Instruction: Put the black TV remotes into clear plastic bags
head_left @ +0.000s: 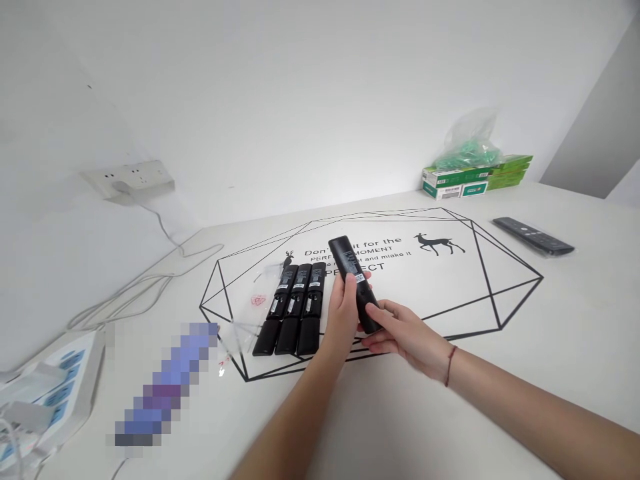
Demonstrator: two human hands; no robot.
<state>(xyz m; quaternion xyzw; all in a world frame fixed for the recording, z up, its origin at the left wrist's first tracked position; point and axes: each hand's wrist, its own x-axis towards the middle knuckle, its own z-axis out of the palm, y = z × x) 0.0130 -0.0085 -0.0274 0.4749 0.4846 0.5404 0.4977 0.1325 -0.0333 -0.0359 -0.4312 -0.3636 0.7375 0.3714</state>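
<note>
A black remote control [345, 257] is held up above the table, back side toward me, with printed text and a white label on it. My left hand [343, 310] is wrapped round its left side, thumb on the back near the label. Lower down, my right hand [400, 330] grips the bottom end, its thumb pressing on the back cover. Just left of my hands, three black remotes [291, 310] lie side by side on the table, backs up. Their battery compartments are uncovered, and a battery cover sits at the lower end of each.
Another remote [533, 235] in clear wrap lies at the right. Green and white boxes [455, 183] carry a plastic bag [470, 143] at the back right. At left are a power strip [75, 393], a wall socket [130, 179], cables [130, 293] and a blurred-out object [167, 387].
</note>
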